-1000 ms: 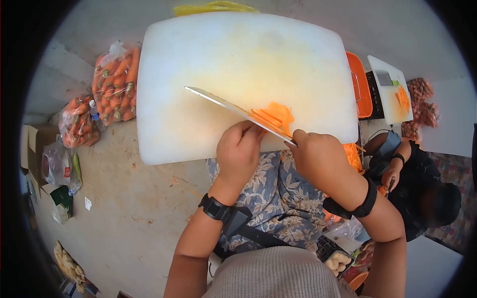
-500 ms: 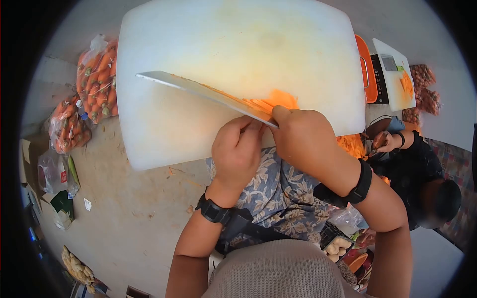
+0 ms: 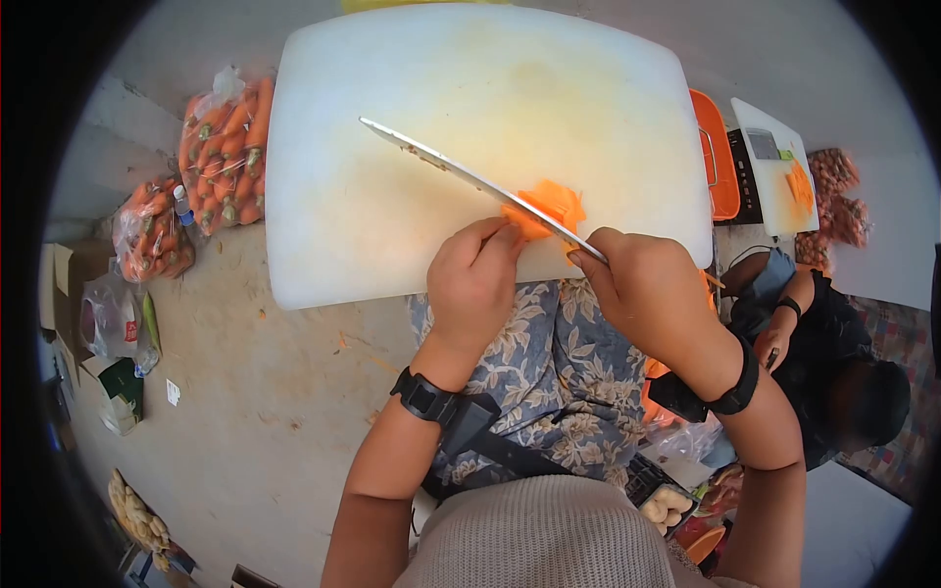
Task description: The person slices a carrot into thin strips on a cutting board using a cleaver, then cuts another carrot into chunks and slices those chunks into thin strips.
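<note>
A long knife [image 3: 461, 172] lies slantwise over the large white cutting board [image 3: 392, 235], its tip toward the upper left. My right hand [image 3: 642, 284] is closed round its handle end. Thin orange carrot slices [image 3: 557, 204] are bunched on the board, with the blade crossing over them. My left hand [image 3: 475, 279] has its fingers pinched together at the left edge of the slices, near the board's front edge. The fingertips partly hide the slices they touch.
Bags of carrots [image 3: 225, 162] stand left of the board. On the right are an orange tub [image 3: 723, 157], a smaller board [image 3: 765, 157] with carrot pieces, and a co-worker [image 3: 833, 343] in dark clothes. Potatoes [image 3: 667, 507] sit in a crate lower right.
My right hand and the knife have moved right, and the blade now crosses the slices. The bunched slices spread further under it. The co-worker's hand has moved lower.
</note>
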Tool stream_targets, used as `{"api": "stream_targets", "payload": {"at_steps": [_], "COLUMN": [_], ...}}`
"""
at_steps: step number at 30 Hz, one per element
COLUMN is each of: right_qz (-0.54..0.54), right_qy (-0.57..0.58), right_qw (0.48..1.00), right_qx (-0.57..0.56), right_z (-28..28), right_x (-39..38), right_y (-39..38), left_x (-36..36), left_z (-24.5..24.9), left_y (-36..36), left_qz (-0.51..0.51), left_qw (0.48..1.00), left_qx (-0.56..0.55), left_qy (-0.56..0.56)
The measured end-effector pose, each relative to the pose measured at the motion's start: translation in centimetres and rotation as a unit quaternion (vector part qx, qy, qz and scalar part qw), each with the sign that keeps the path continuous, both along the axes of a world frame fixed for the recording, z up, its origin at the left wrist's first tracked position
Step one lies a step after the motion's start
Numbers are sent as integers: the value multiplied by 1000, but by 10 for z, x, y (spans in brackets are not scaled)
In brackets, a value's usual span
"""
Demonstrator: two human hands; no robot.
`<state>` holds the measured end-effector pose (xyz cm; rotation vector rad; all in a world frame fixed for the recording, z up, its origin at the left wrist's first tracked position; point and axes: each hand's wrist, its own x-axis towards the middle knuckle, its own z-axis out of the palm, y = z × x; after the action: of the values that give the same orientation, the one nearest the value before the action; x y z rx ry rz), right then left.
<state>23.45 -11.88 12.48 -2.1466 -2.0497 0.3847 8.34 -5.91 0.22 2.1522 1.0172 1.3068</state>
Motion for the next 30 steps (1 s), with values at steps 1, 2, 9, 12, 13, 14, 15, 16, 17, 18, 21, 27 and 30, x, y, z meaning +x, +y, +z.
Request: {"api": "stream_targets", "payload": {"at_steps": [1,2,9,12,13,14,15,16,17,18,21,27,30], "right_qz": [9,11,31,28,26,25,30,35,32,29,28,-8,-34], "right_qy": [-15,-15,-70,-96,-101,-99,-91,-82,-80,-78,-67,-19,7], "right_qw": [1000,1000,996,993,993,993,993,994,994,994,993,996,998], "right_qx": [-10,-9,-37,-57,-62,-66,-62,-58,-63,-74,-91,-90,-60], "right_z": [-2,-3,-6,-10,-12,-13,-12,-12,-10,-8,-8,-23,-29], "right_x": [1,2,3,-1,-1,-1,-1,-1,-2,-4,-3,-2,-4], "right_y": [-3,-5,-8,-10,-11,-11,-10,-9,-7,-3,7,13,10], "left_x": [0,0,0,-1,-1,-1,0,-1,-1,-1,1,1,2], "left_z": [0,0,-1,2,2,2,2,4,6,8,8,1,-5], "left_y": [0,0,1,-2,-2,-1,-1,-2,-3,-4,-3,-1,0], "left_qz": [1,-1,4,8,6,9,11,9,12,14,16,11,8], "left_qw": [1000,1000,1000,1000,1000,1000,1000,1000,999,999,999,1000,1000], "left_qx": [2,3,11,-7,-10,-7,-6,-11,-24,-38,-31,-21,-20], "left_qy": [0,-1,-10,12,14,12,9,11,22,34,24,8,-4]}}
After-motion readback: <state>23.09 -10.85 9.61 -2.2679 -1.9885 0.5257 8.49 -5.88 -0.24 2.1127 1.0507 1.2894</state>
